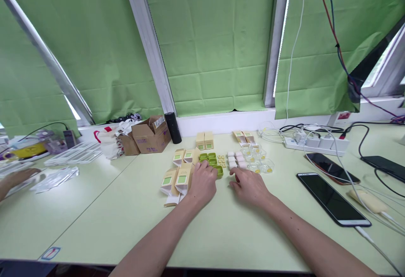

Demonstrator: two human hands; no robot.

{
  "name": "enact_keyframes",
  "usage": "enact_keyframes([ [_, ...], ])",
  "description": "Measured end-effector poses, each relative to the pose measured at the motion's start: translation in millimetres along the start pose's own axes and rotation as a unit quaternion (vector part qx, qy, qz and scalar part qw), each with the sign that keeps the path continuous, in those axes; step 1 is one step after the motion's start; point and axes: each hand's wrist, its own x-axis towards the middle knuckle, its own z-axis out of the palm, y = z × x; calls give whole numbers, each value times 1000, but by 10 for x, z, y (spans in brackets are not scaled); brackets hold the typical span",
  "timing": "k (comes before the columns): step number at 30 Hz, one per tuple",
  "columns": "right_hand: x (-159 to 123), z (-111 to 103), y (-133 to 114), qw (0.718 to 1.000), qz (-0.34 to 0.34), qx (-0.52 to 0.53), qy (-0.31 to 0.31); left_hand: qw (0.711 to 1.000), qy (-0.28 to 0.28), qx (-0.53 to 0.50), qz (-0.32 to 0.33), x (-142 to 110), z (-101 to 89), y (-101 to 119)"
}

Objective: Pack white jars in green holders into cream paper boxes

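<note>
My left hand (pixel 204 180) is closed, its fingers curled at the edge of a small green box (pixel 219 172); the fingertips are partly hidden. Behind it sit several more green boxes (pixel 211 156) in a block. My right hand (pixel 248 185) rests low over the table, thumb and index finger apart, the index at the front of several pale pink-white cubes (pixel 231 159). Between the green boxes and the cubes lie tiny yellowish pieces (pixel 222 159). Clear plastic cups with yellow spots (pixel 266 166) stand right of the cubes. Beige cartons with green windows (pixel 182 178) lie left of my left hand.
More cartons (pixel 204 140) stand behind. A cardboard box (pixel 152 135) and a black cylinder (pixel 172 128) are at the back left. Phones (pixel 333 199), cables and a power strip (pixel 316 144) occupy the right. Another person's hand (pixel 19 178) is at far left near plastic bags (pixel 55 180).
</note>
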Motion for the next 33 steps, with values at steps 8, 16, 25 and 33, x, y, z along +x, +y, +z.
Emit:
enact_keyframes([
  [8,22,35,57,996,-27,50,73,999,21,-4,39,-35,-17,88],
  [16,27,72,90,988,-84,78,103,996,38,-17,79,-63,-30,153],
  [25,42,109,110,985,-83,97,112,992,81,-19,98,-91,-31,191],
  [33,42,123,127,970,-79,168,156,980,154,-123,32,-109,-50,196],
])
